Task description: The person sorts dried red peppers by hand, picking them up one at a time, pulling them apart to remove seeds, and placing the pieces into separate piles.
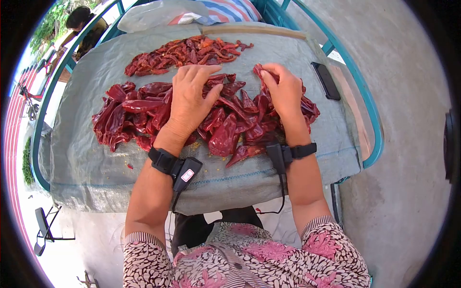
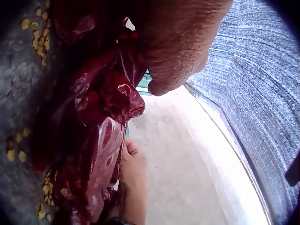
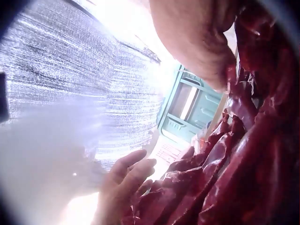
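Note:
A wide pile of dried red peppers lies on a grey woven cloth. The left hand is over the middle of the pile, its fingers bent loosely and thumb spread, with no pepper visibly gripped. At the pile's right part, the right hand pinches a dark red pepper between thumb and fingers. The left wrist view has glossy peppers close below the left hand. In the right wrist view the right hand is beside the peppers, its fingertips partly hidden.
A second heap of smaller, torn red peppers lies farther back on the cloth. A black phone rests at the right. A teal rail borders the surface. Plastic and striped bags are behind; another person is at upper left.

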Tool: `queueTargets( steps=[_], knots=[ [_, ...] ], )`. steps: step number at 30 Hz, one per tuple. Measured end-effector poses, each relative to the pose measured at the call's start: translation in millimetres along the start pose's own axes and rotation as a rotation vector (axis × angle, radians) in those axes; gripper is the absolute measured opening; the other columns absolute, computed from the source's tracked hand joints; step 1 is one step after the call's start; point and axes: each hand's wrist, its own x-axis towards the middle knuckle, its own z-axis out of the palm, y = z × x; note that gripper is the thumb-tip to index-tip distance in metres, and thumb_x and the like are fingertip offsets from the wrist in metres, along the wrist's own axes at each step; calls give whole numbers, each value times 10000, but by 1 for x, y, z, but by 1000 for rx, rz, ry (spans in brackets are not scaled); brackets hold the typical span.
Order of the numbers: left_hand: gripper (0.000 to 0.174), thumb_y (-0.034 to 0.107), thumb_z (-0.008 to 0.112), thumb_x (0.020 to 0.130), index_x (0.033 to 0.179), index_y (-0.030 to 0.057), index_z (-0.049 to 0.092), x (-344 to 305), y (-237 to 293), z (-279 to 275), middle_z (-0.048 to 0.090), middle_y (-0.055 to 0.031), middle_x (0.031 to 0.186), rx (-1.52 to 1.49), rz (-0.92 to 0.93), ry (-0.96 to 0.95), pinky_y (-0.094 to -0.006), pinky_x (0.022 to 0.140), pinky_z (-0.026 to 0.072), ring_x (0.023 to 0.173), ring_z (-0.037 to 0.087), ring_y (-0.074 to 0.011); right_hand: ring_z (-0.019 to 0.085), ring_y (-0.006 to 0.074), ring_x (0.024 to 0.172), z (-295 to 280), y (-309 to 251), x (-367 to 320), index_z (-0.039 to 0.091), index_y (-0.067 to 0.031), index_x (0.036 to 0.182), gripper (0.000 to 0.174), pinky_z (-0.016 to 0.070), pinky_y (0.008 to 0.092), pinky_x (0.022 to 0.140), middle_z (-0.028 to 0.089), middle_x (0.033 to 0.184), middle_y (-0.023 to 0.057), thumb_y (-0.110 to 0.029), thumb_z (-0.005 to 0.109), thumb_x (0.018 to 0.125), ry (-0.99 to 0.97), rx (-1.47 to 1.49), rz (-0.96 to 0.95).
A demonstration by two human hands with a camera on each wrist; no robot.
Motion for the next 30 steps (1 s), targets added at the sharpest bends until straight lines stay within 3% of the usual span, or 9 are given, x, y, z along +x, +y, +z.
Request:
queueTargets(
  steps=[2,5,9,12,15,18,21,24,30],
  knots=[
    [488,154,826,807,1269,162,669,3,9,-3,678,-63,1215,4,58,-16,-462,1029,430,1174,583,-320,738,265,914,-2,-21,0,752,-63,1063,187,542,392,917,782,995,96,-166,774,908,18,237,-110],
    [481,180,834,800,1257,185,686,0,8,0,690,-34,1227,11,91,-60,-464,1057,407,1197,579,-296,745,256,895,5,-39,-9,745,-45,1063,194,583,349,786,774,982,105,-128,792,894,-77,356,-315],
    [433,182,829,805,1215,181,692,-2,-2,-1,711,-13,1146,-10,100,-152,-466,1062,401,1167,589,-282,734,257,923,2,-44,-12,747,-54,1056,181,566,366,847,771,1000,106,-166,776,916,-268,393,-218],
    [333,158,809,830,1142,150,693,-2,4,-2,714,-16,1057,-62,67,-176,-461,1035,417,1116,608,-282,708,275,947,4,-30,-8,755,-74,1041,169,526,392,909,764,1015,102,-216,732,952,-114,338,-328],
    [254,148,802,845,1071,121,689,-2,3,0,704,-40,1008,-109,-5,-58,-448,979,441,1039,623,-289,666,308,1015,2,-11,5,764,-113,1019,182,447,459,1010,753,1058,108,-276,702,967,190,-52,-317],
    [222,145,784,890,1090,101,699,0,5,-3,690,-55,1001,-50,-86,-1,-422,921,461,983,625,-277,623,326,1116,12,14,1,775,-150,1023,224,346,560,1092,745,1106,110,-349,697,956,238,-387,-206],
    [207,161,775,899,1080,98,698,-1,2,-3,690,-56,995,34,-60,14,-412,898,465,957,625,-278,600,346,1174,15,22,-5,788,-175,1048,298,274,649,1110,748,1134,106,-435,679,949,36,-580,-27],
    [209,194,783,897,1065,99,703,-2,-1,-2,684,-61,1003,75,-108,16,-422,903,462,974,620,-287,608,339,1163,19,32,-3,799,-184,1053,347,255,671,1120,754,1140,78,-485,661,950,-79,-601,5],
    [249,263,812,858,1044,128,713,-1,2,-3,642,-64,1044,66,-98,17,-455,918,439,1031,589,-302,614,317,1166,14,23,0,802,-178,1035,227,261,625,1137,766,1087,54,-359,740,912,-52,-503,70]
  ],
)
